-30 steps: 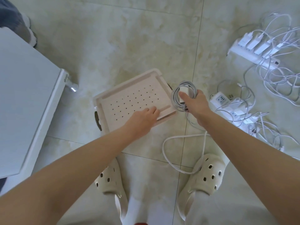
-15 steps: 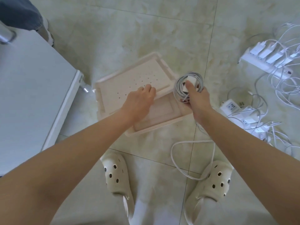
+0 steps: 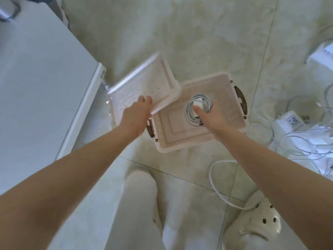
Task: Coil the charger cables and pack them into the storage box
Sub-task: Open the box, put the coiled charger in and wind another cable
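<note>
White coiled charger cable (image 3: 188, 112) pinched in our right hand (image 3: 210, 118) over the pale plastic box (image 3: 180, 139), left hand (image 3: 135, 116) gripping its lid (image 3: 144, 80), tangled cables (image 3: 306, 138) waiting.

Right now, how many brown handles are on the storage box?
2: one handle at the right end of the storage box, another at its left end beside the left hand. The lid may hide more.
</note>
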`<state>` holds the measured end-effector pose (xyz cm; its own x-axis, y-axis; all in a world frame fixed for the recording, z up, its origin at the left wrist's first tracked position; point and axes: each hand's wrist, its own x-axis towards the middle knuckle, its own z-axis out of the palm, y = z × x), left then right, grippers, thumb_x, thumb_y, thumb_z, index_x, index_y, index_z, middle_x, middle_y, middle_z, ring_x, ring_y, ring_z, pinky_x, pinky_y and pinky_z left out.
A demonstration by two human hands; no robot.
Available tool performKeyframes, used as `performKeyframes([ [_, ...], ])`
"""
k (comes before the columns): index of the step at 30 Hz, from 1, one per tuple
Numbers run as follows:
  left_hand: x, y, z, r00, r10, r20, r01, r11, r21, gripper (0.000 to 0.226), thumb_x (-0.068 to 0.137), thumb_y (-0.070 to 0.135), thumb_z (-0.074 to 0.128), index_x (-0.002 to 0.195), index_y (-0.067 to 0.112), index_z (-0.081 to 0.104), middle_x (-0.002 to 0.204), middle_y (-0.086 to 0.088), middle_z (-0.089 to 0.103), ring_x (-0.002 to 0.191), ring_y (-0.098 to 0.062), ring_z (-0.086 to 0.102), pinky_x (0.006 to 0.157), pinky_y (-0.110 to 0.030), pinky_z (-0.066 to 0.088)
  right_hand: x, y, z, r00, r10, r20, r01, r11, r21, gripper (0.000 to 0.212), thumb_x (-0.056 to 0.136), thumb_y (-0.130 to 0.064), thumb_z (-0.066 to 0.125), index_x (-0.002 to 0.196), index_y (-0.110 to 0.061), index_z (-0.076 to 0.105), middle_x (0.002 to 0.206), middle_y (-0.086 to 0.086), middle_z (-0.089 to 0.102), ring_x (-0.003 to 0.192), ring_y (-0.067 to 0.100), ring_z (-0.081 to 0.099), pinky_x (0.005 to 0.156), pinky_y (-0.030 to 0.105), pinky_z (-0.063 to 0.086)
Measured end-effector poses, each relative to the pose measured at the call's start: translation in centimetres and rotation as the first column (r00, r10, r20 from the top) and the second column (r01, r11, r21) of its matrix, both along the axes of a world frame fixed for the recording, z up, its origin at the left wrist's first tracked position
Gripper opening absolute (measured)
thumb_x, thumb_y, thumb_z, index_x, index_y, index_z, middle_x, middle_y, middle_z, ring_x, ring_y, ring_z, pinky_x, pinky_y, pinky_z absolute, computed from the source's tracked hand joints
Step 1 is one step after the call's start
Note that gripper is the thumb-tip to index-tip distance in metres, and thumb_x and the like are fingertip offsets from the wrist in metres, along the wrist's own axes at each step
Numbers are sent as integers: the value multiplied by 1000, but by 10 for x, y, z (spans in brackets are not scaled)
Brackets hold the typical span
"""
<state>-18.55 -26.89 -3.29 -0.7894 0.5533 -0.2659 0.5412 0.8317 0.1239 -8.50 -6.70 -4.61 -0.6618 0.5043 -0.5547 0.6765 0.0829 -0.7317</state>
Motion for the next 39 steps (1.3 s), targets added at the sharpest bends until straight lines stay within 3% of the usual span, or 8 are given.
performKeyframes([
  [5,18,-11,-16,926,365,94,-375,861,343,10,92,14,53,101,11,49,99,-3,56,88,-23,54,72,-43,47,-18,-18,-34,992,79,98,-82,997,18,66,83,-40,65,130,-3,38,109,10,58,96,27,62,79,37,51],
  [8,48,-12,-35,923,376,87,-373,813,447,15,91,16,54,105,10,55,104,-2,55,94,-22,54,68,-37,48,-27,-27,-51,986,117,119,-126,989,75,57,88,-35,61,127,-2,35,110,13,59,95,29,60,74,32,45],
  [13,80,-2,-56,893,391,223,-450,756,476,49,92,17,53,139,12,40,130,-3,50,116,-20,48,90,-32,43,-45,-44,-61,985,161,66,-164,985,43,53,90,-29,59,126,0,33,110,12,56,86,20,56,58,16,40],
  [18,78,7,-62,910,366,195,-412,734,540,50,94,14,45,143,7,36,130,-10,50,116,-23,45,99,-32,38,-45,-54,-73,925,357,130,-359,933,-8,57,87,-19,64,130,0,32,124,14,53,113,27,53,64,12,31],
  [22,74,14,-60,926,323,196,-375,727,575,50,96,15,40,145,10,34,128,-8,50,112,-20,45,97,-25,36,-44,-45,-73,916,376,143,-382,924,13,60,85,-23,66,131,-3,33,126,14,52,115,30,51,79,24,40],
  [25,72,24,-61,939,300,167,-340,748,569,50,95,17,37,144,7,35,126,-10,51,108,-21,47,95,-30,39,-45,-37,-78,926,355,131,-365,929,58,63,82,-23,69,131,-3,34,127,17,49,117,32,49,96,37,43],
  [31,68,38,-60,948,316,29,-292,831,474,53,90,20,33,137,-1,44,116,-16,57,100,-32,54,90,-42,44,-44,-27,-71,946,322,36,-324,941,97,72,80,-25,71,135,-1,32,132,17,46,117,28,50,96,34,42],
  [39,56,33,-48,971,129,-203,-85,974,212,50,83,24,42,125,-1,54,103,-18,60,101,-37,55,84,-45,46,-23,8,-36,764,618,185,-642,698,317,39,99,-28,38,132,-8,44,118,15,62,113,32,54,91,37,41],
])
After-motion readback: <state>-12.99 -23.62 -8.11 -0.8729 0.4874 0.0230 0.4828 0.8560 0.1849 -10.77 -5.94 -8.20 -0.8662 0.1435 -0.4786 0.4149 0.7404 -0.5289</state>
